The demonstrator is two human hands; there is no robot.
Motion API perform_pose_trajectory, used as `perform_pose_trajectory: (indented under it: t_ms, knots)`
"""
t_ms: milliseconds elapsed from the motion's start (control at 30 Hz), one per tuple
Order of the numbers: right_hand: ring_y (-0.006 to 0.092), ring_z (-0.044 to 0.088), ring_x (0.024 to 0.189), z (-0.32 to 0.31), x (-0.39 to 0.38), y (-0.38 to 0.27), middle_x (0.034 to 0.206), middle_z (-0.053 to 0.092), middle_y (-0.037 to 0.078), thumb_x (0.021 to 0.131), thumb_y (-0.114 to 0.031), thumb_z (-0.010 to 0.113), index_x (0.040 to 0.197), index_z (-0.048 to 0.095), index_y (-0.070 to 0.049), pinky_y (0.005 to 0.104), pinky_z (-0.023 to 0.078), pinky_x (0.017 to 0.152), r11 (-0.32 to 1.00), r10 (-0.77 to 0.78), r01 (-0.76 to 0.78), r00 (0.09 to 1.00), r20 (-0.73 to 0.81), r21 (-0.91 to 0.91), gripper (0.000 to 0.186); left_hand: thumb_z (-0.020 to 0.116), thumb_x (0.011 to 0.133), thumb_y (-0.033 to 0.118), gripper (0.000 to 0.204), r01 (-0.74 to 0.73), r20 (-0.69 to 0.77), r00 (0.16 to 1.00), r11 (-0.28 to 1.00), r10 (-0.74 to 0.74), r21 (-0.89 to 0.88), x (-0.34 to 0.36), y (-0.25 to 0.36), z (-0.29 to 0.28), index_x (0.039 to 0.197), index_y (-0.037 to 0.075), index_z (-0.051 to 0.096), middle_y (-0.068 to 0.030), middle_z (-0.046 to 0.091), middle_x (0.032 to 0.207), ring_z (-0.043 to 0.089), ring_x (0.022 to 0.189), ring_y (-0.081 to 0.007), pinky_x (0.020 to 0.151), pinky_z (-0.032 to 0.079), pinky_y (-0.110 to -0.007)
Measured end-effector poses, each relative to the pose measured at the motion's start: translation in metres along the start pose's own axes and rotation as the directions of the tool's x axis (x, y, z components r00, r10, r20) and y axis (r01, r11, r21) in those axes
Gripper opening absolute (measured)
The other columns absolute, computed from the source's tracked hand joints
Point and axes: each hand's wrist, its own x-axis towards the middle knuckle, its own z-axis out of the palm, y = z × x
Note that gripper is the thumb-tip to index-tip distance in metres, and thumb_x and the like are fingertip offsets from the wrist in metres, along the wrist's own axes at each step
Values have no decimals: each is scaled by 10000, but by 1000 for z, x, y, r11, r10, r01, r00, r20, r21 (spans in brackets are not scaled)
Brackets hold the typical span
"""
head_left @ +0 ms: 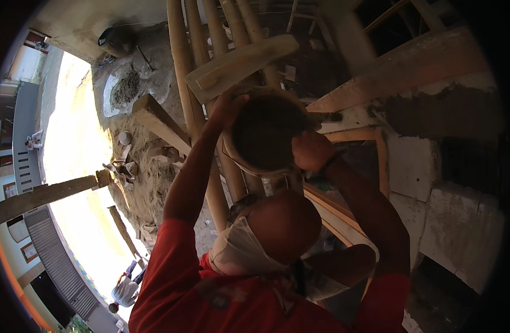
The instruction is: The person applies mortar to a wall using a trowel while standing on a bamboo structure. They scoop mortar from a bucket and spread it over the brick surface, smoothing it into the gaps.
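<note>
A round bucket (227, 145) with dark grey contents, like mortar, sits on bamboo poles in front of my bent knees. My left hand (227, 109) is closed over its upper left rim. At the opposite side, my right hand (312, 151), with a dark band at the wrist, is closed in a fist by the rim. Whatever its fingers hold is hidden. Just above that fist a dark stub (327, 117) sticks out beside the bucket; I cannot tell what it is. A short wooden board (241, 67) lies across the poles beyond my left hand.
Bamboo poles (184, 66) run away from me. A wooden beam (160, 123) slants at the left. To the right stand a block wall (413, 164) with a dark mortar patch and an orange window frame (381, 161). Far below are rubble ground and a person (125, 289).
</note>
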Motion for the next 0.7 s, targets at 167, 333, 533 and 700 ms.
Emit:
perform_pose_trajectory:
  t_ms: [167,333,533,700]
  knots:
    - [351,727,833,-5,-16,-17,858,728,187,787,-178,635,829,750,-55,481,583,737,996,29,-25,999,-42,90,173,675,925,373,584,51,72,996,996,-46,-71,14,23,8,1361,5,551,-242,614,1289,590,1223,-327,1042,438,-409]
    - [303,733,801,-11,-61,-2,805,741,113,766,-196,635,747,764,-106,421,580,712,993,18,24,937,-348,115,158,575,987,325,581,116,81,992,968,-100,-222,-28,13,18,1450,2,435,-238,550,1366,589,1204,-335,1024,468,-438]
    - [300,732,780,78,13,-15,784,746,72,768,-253,623,828,800,-115,486,587,624,941,-72,-16,966,-247,-338,232,564,978,263,410,72,-242,969,996,-58,50,-58,-34,-6,1299,8,543,-188,635,1181,650,969,-314,900,509,-481]
    - [272,735,821,55,-15,-9,856,757,98,792,-239,598,829,794,-112,467,559,587,998,37,-55,855,-518,-19,236,642,918,203,336,-11,-138,987,902,78,431,-108,43,-4,1206,29,634,-210,655,1186,678,921,-341,846,544,-460]
